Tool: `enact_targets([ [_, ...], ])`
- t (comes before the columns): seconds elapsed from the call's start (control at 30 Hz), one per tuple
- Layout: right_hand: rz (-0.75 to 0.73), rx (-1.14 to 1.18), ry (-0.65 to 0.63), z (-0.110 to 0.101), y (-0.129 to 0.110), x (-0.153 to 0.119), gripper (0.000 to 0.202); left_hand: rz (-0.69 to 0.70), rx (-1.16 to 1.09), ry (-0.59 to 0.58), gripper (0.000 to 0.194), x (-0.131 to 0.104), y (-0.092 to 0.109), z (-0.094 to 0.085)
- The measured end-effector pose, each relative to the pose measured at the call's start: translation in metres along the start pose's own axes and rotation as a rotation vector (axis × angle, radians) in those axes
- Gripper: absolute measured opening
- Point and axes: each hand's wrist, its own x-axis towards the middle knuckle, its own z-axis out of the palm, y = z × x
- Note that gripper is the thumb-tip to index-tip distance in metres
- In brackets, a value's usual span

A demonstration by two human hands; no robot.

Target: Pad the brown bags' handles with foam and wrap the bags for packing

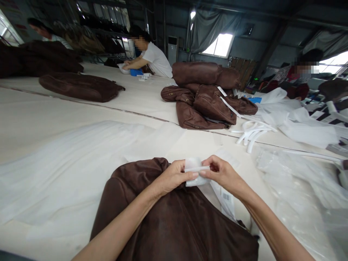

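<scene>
A dark brown leather bag lies on the pale table right in front of me. Above its upper edge, my left hand and my right hand pinch a small folded piece of thin white wrapping sheet from both sides. Both thumbs press on its near face, and the fingers behind it are partly hidden. What the sheet covers, if anything, I cannot make out. A white tag with a barcode hangs by the bag's right side, below my right hand.
Several brown bags are piled across the table, and another bag lies far left. White foam tubes rest beside the pile. Thin white sheets spread leftward; clear plastic bags lie right. A person in white works opposite.
</scene>
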Motion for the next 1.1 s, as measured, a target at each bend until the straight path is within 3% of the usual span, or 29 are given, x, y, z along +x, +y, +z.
enact_targets([
  [0.1,0.154,0.141,-0.011,-0.008,-0.006,0.012,0.047,-0.011,-0.021,-0.023,0.046,0.001,-0.002,0.001],
  [0.23,0.184,0.124,-0.21,-0.005,-0.013,0.027,0.044,-0.032,0.004,-0.038,0.047,0.002,-0.003,-0.001],
  [0.43,0.058,0.263,0.022,0.019,-0.014,0.033,0.041,-0.088,0.17,-0.125,0.045,0.001,-0.002,0.0],
  [0.5,0.069,0.284,0.039,0.018,-0.011,0.033,0.041,-0.084,0.169,-0.125,0.046,0.001,-0.001,0.001],
  [0.6,0.134,0.332,-0.102,0.002,-0.007,0.032,0.039,-0.063,0.147,-0.131,0.046,0.0,-0.001,0.001],
  [0.73,0.158,0.287,-0.471,-0.024,-0.008,0.029,0.045,-0.067,0.137,-0.156,0.048,-0.001,-0.003,-0.001],
  [0.83,0.159,0.217,-0.582,-0.026,-0.009,0.026,0.047,-0.07,0.116,-0.159,0.049,0.0,-0.005,-0.002],
  [0.93,0.17,0.227,-0.51,-0.017,-0.006,0.02,0.041,-0.03,0.07,-0.13,0.05,0.0,-0.005,0.0],
  [1.1,0.155,0.31,-0.284,-0.007,0.008,0.007,0.032,0.074,-0.054,0.061,0.046,-0.001,-0.004,0.007],
])
